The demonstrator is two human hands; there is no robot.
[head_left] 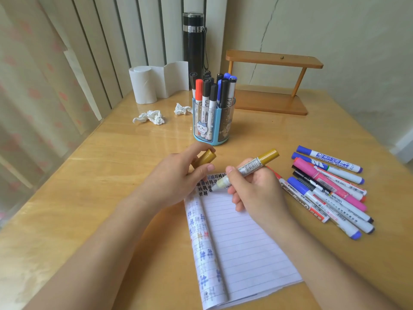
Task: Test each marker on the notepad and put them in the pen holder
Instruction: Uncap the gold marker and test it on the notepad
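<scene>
Notepad [241, 253] meets the tip of the gold marker [250, 167], gripped in the right hand [252, 191], at its top lines; best stroke lightly on bare paper, the left hand [176, 177] pinching the cap [204, 158] ready.

Notepad [241, 242] on counter [111, 175], nearest. Pen holder [213, 121] behind it, markers [210, 90] inside. Loose markers [330, 189] right of notepad.
</scene>
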